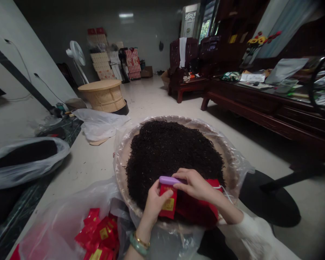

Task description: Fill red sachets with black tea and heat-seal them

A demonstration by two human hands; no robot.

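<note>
My left hand (156,202) pinches a small red packet (168,207) with a yellow label and holds it upright. In my right hand (192,183) is a purple handheld bag sealer (169,180), lying across the packet's top edge. Both hands are above the near side of a wide round basket (120,169) lined with clear plastic. Dark, twisted dry tea leaves (173,148) are heaped in it. Under my right forearm lies a larger red bag or cloth (197,211), partly hidden by the arm. A white cord (224,190) shows beside it.
At lower left, a clear plastic bag (56,216) holds several red packets (104,231). Another plastic-lined container (62,150) of dark leaves stands at left. A round woven drum (103,99), a black stand base (271,198) and a dark wooden table (249,108) surround the basket.
</note>
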